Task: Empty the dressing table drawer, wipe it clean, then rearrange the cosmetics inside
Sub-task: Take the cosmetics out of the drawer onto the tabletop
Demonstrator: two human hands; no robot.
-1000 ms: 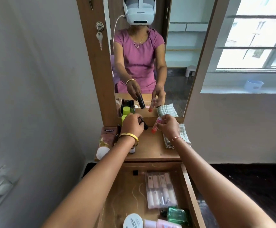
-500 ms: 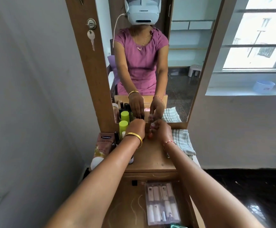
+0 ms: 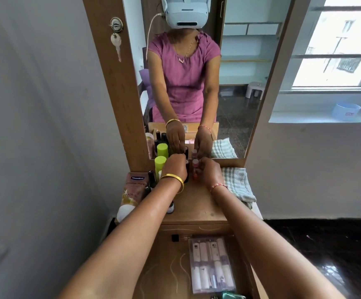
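Both my hands reach to the back of the wooden dressing table top [image 3: 196,203], close to the mirror. My left hand [image 3: 175,167] grips a dark cosmetic tube [image 3: 187,169] standing upright on the table. My right hand [image 3: 209,171] holds a small pink-capped bottle with orange-red liquid [image 3: 195,169] upright beside it. The open drawer [image 3: 153,275] lies below, with a clear packet of several white tubes [image 3: 211,264] and a green item [image 3: 232,295] in it.
Lime-capped bottles [image 3: 160,164], dark bottles and a pink Vaseline tube [image 3: 133,190] crowd the table's left side. A checked cloth [image 3: 236,183] lies on the right. The mirror [image 3: 196,83] stands behind, a wall left, a window right.
Both hands moved from holding the two items tilted in the air to standing them upright at the back of the table. The view tilted up, showing less of the drawer.
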